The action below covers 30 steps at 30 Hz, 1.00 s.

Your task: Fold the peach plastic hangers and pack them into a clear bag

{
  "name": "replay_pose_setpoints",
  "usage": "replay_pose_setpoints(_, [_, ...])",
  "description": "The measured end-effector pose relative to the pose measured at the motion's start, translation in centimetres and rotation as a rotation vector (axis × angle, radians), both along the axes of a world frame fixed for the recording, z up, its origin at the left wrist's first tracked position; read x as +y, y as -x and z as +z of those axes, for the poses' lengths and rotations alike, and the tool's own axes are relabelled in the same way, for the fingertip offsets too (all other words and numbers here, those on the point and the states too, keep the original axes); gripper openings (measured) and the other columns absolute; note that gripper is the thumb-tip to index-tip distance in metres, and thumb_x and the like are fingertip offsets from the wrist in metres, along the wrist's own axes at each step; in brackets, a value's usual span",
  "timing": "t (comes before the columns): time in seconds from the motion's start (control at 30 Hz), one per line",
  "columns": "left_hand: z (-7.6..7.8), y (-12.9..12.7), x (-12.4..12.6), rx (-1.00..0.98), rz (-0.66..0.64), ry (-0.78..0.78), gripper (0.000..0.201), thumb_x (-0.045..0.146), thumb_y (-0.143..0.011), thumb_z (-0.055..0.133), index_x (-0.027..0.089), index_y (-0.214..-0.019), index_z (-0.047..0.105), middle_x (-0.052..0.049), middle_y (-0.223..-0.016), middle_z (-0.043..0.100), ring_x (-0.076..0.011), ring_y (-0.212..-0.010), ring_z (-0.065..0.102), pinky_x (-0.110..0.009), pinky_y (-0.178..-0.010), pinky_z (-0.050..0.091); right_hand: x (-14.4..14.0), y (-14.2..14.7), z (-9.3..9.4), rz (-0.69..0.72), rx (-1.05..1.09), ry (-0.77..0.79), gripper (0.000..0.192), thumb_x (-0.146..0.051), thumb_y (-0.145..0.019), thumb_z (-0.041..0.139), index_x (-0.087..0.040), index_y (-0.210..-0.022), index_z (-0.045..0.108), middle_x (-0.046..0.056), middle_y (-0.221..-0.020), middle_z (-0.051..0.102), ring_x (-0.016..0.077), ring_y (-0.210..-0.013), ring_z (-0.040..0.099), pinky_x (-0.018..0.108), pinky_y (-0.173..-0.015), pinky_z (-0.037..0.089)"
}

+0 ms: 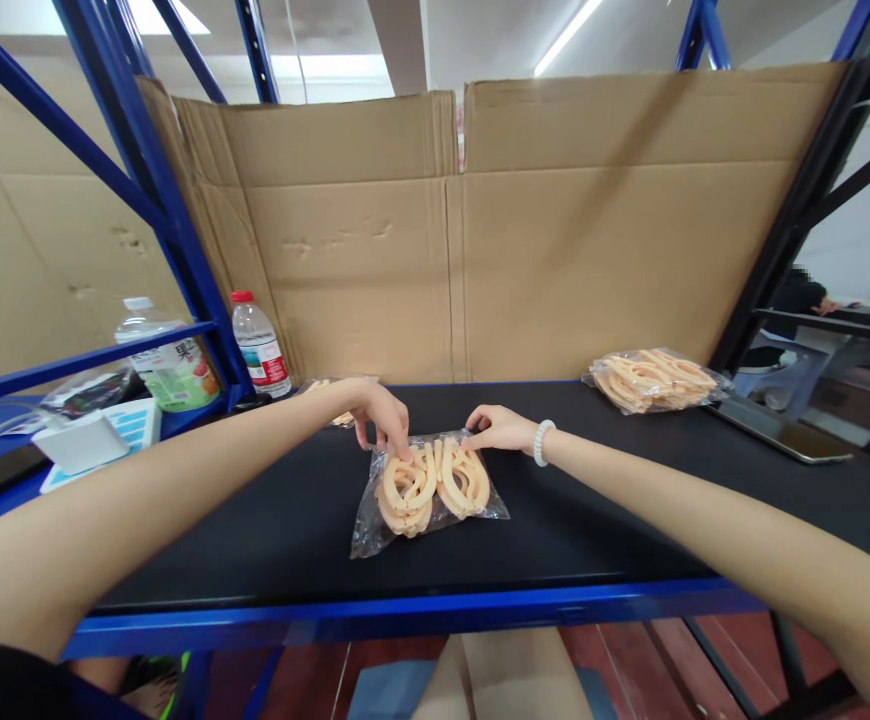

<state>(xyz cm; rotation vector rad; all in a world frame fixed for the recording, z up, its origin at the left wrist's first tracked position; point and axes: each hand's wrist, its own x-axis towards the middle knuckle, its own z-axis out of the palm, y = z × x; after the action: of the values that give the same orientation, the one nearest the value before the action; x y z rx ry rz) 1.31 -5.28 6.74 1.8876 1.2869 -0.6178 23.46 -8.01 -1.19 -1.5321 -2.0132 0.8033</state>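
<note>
A clear plastic bag (446, 515) lies flat on the black tabletop in front of me, with two bundles of beige looped pieces (407, 490) side by side inside. Their exact kind I cannot make out. My left hand (384, 415) reaches down over the bag's far left edge, its curled fingers closed on the plastic by the left bundle. At the far right corner, my right hand (504, 430), with a white beaded bracelet (544, 442) at the wrist, has its thumb and bent fingers closed on the film.
A bag of similar beige pieces (652, 380) lies at the back right beside a flat tablet-like device (780, 430). Another bag (345, 418) is partly behind my left arm. A red-capped bottle (261, 345) stands back left. Cardboard (630, 230) walls the rear; blue posts (172, 220) frame the side.
</note>
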Motion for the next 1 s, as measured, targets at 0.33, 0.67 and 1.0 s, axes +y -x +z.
replay_pose_setpoints(0.33, [-0.2, -0.2, -0.7, 0.004, 0.01, -0.041, 0.032, 0.041, -0.041, 0.083, 0.02, -0.061, 0.068, -0.004, -0.066, 0.062, -0.0171, -0.061, 0.051, -0.03, -0.056, 0.047, 0.4, 1.3, 2.2, 0.148, -0.1, 0.144, 0.034, -0.02, -0.059, 0.08, -0.015, -0.091, 0.068, 0.001, -0.086, 0.064, 0.0171, -0.085, 0.058, 0.022, -0.072, 0.043])
replay_pose_setpoints(0.67, [-0.3, 1.0, -1.6, 0.013, 0.116, -0.148, 0.042, 0.045, -0.037, 0.084, 0.019, -0.067, 0.069, -0.01, -0.078, 0.064, -0.0221, -0.068, 0.056, -0.034, -0.058, 0.052, -0.2, 1.7, 3.3, 0.223, -0.198, 0.205, 0.048, -0.035, -0.049, 0.087, -0.02, -0.09, 0.07, 0.002, -0.09, 0.065, 0.0181, -0.08, 0.057, 0.023, -0.06, 0.042])
replay_pose_setpoints(1.0, [-0.6, 1.2, -2.8, -0.031, 0.173, -0.087, 0.047, 0.052, -0.039, 0.082, 0.018, -0.07, 0.07, -0.011, -0.078, 0.067, -0.0219, -0.065, 0.06, -0.036, -0.061, 0.054, 0.5, 2.1, 3.0, 0.218, -0.236, 0.27, 0.057, -0.039, -0.039, 0.091, -0.018, -0.088, 0.07, 0.0, -0.064, 0.059, 0.0152, -0.063, 0.054, 0.021, -0.048, 0.038])
